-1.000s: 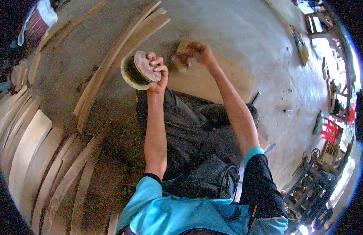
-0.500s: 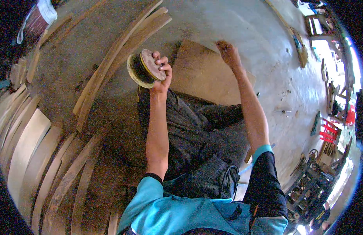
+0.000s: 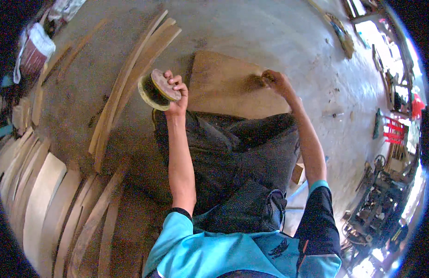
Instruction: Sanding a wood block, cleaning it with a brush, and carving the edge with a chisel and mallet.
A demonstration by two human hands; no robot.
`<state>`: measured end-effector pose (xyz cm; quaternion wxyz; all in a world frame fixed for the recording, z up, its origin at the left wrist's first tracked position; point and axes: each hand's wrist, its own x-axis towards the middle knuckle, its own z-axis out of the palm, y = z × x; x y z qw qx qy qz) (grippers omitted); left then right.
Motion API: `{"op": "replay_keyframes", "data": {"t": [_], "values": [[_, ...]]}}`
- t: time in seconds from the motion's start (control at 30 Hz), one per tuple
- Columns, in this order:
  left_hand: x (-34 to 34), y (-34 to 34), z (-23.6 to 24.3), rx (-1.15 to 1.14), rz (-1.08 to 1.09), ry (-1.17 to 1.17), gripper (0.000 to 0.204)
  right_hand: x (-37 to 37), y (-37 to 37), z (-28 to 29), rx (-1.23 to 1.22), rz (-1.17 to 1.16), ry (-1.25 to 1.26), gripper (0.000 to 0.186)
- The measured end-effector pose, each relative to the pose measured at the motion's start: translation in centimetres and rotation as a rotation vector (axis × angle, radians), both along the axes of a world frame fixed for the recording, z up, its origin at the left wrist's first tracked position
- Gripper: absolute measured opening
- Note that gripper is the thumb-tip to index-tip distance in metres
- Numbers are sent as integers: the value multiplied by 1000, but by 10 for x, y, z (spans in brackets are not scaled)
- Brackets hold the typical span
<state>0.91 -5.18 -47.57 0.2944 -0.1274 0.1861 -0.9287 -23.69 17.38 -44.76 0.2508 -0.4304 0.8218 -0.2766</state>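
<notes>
A person seated on a dusty workshop floor holds a round sanding disc in one hand and touches a flat wooden board with the other.

The left hand [image 3: 176, 95] is closed around the edge of the sanding disc [image 3: 159, 89], a thick round pad with a yellowish rim and a brown face, tilted and lifted off the floor. Just to the right of that grip, the wooden board [image 3: 228, 85] lies flat in front of the knees. The right hand [image 3: 274, 81] rests with curled fingers at the board's far right edge; whether it pinches anything cannot be told. To the left of the held disc, long curved wooden strips [image 3: 131, 74] lie on the concrete floor [image 3: 270, 32], with more curved slats [image 3: 43, 194] stacked nearer the person's left side.
</notes>
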Motion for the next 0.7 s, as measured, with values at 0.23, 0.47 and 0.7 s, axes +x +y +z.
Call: {"op": "replay_keyframes", "data": {"t": [0.23,0.47,0.7], "values": [[-4,-3,1,-20,-44,22,25,-34,76,-20,-365,-55,96,13],[-3,-1,1,-54,-132,-55,27,11,37,-33,-336,-155,-154,21],[-3,0,6,-45,-104,-112,30,-21,10,-67,-568,-847,-531,15]]}}
